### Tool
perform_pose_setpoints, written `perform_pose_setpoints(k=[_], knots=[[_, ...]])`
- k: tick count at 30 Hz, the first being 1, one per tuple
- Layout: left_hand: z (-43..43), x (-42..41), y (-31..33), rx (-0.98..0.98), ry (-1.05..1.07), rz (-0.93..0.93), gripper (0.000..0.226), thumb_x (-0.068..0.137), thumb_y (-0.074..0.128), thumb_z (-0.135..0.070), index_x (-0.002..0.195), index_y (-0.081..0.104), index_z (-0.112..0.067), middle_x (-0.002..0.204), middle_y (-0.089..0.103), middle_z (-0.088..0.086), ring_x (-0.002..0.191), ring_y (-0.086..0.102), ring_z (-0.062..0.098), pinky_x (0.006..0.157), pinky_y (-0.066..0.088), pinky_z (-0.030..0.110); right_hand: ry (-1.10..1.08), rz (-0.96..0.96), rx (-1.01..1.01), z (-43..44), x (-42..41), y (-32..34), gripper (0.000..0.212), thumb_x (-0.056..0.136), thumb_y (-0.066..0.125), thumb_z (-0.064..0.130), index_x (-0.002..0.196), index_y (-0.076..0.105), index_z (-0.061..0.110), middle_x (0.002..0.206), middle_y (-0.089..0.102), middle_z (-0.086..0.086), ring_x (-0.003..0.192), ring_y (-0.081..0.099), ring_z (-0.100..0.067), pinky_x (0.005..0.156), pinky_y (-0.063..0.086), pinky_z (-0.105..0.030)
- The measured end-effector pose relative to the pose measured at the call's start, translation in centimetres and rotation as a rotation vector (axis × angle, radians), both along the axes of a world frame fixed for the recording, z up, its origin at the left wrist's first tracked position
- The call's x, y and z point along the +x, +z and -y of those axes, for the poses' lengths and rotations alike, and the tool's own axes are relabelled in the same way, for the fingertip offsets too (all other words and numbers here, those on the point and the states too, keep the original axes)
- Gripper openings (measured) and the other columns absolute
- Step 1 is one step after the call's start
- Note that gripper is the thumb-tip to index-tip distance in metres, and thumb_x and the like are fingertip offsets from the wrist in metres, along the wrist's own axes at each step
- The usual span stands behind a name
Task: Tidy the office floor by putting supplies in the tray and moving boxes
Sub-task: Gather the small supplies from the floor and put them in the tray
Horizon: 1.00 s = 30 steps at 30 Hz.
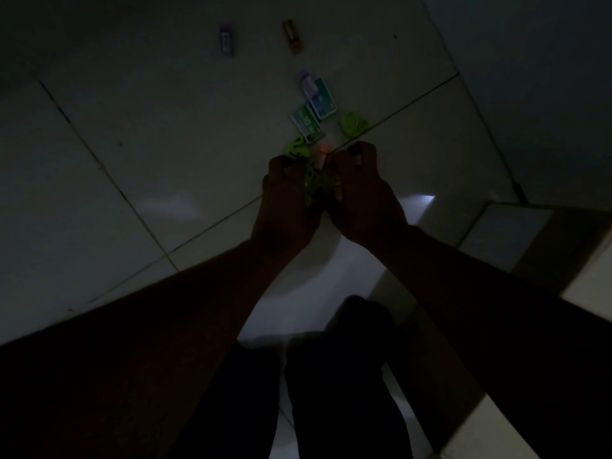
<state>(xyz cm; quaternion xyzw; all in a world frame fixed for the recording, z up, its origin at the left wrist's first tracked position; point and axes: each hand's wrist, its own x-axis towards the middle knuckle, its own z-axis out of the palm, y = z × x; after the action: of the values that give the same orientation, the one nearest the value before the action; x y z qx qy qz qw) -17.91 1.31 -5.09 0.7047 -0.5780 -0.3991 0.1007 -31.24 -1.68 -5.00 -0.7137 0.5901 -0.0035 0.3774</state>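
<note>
The scene is very dark. My left hand (pixel 287 193) and my right hand (pixel 359 187) meet over the tiled floor, both curled around a bright green item (pixel 313 180) held between them. An orange-tipped object (pixel 322 157) pokes up between my fingers. What the green item is cannot be made out. Just beyond my hands lie two small green and white boxes (pixel 306 124) (pixel 323 97), a purple-capped tube (pixel 307 82) and a crumpled green piece (pixel 353 124).
Farther off on the floor lie a small purple box (pixel 226 41) and a brown object (pixel 293 36). A pale box edge (pixel 536 233) stands at the right. My dark legs (pixel 331 376) fill the lower middle. Tile joints cross the floor.
</note>
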Motion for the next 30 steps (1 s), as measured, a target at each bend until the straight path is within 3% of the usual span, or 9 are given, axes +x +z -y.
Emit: perform_pose_setpoints(k=[6,9,12,17,20,23,26,28,30], knots=[[0.5,0.0,-0.2,0.012,-0.09,0.055,0.053,0.09,0.063,-0.019,0.137,0.042,-0.011,0.137,0.034,0.019,0.113,0.048,0.038,0.093,0.048,0.045,0.028,0.005,-0.008,0.3,-0.1,0.2,0.055,0.088,0.063,0.018,0.138,0.041,0.013,0.137,0.033,-0.019,0.087,0.058,-0.036,0.074,0.055,-0.045],[0.9,0.3,-0.2,0.025,-0.139,0.102,0.052,0.09,0.062,-0.021,0.138,0.043,-0.016,0.135,0.034,0.018,0.113,0.046,0.037,0.09,0.047,0.044,-0.011,-0.038,-0.022,0.9,-0.3,0.0,0.048,0.084,0.068,0.023,0.127,0.049,0.011,0.131,0.034,-0.019,0.092,0.056,-0.034,0.075,0.051,-0.034],[1.4,0.6,-0.3,0.033,-0.221,0.149,0.044,0.092,0.058,-0.024,0.134,0.048,-0.017,0.129,0.037,0.019,0.108,0.043,0.037,0.087,0.044,0.045,-0.116,-0.117,-0.041,1.9,-0.7,-0.1,0.038,0.085,0.067,0.024,0.115,0.055,0.004,0.129,0.037,-0.02,0.098,0.053,-0.034,0.079,0.044,-0.032],[2.0,0.9,-0.2,0.037,-0.285,0.185,0.047,0.093,0.055,-0.029,0.136,0.042,-0.015,0.125,0.039,0.019,0.102,0.043,0.037,0.075,0.039,0.04,-0.124,-0.111,-0.15,4.9,-1.1,0.4,0.04,0.091,0.056,0.015,0.124,0.047,-0.006,0.132,0.038,-0.028,0.108,0.049,-0.038,0.087,0.036,-0.029],[2.2,1.1,-0.3,0.082,-0.234,0.13,0.051,0.091,0.056,-0.029,0.136,0.037,-0.014,0.121,0.04,0.019,0.101,0.045,0.039,0.072,0.037,0.038,-0.032,-0.163,-0.068,6.4,-0.8,0.2,0.052,0.096,0.049,0.016,0.142,0.031,-0.001,0.143,0.028,-0.032,0.118,0.046,-0.044,0.093,0.039,-0.037],[2.6,1.5,-0.3,0.139,-0.089,0.08,0.057,0.092,0.057,-0.031,0.138,0.034,-0.008,0.129,0.045,0.018,0.112,0.049,0.037,0.083,0.043,0.039,0.044,-0.228,0.036,7.3,-0.5,-0.1,0.062,0.097,0.048,0.016,0.151,0.018,0.013,0.152,0.014,-0.031,0.125,0.042,-0.045,0.1,0.038,-0.04],[3.2,1.9,-0.1,0.113,0.016,0.001,0.054,0.09,0.059,-0.033,0.131,0.036,-0.007,0.113,0.057,0.011,0.101,0.058,0.033,0.069,0.04,0.028,0.08,-0.264,0.086,7.5,-0.6,-0.5,0.061,0.099,0.044,0.016,0.153,0.014,0.015,0.155,0.001,-0.032,0.138,0.027,-0.045,0.11,0.028,-0.038],[3.8,2.0,0.1,0.125,0.093,-0.087,0.049,0.089,0.06,-0.027,0.128,0.033,-0.013,0.091,0.057,-0.001,0.083,0.062,0.029,0.054,0.04,0.025,0.103,-0.263,0.07,7.1,-0.7,-0.8,0.061,0.1,0.043,0.016,0.153,0.014,0.018,0.155,0.004,-0.031,0.136,0.03,-0.044,0.111,0.028,-0.039],[4.4,1.7,0.3,0.174,0.123,-0.123,0.061,0.09,0.059,-0.021,0.139,0.022,-0.015,0.096,0.06,0.003,0.087,0.062,0.029,0.053,0.04,0.022,0.129,-0.27,0.036,6.6,-0.8,-1.0,0.059,0.1,0.043,0.019,0.153,0.016,0.023,0.152,0.014,-0.029,0.125,0.04,-0.044,0.105,0.037,-0.043]])
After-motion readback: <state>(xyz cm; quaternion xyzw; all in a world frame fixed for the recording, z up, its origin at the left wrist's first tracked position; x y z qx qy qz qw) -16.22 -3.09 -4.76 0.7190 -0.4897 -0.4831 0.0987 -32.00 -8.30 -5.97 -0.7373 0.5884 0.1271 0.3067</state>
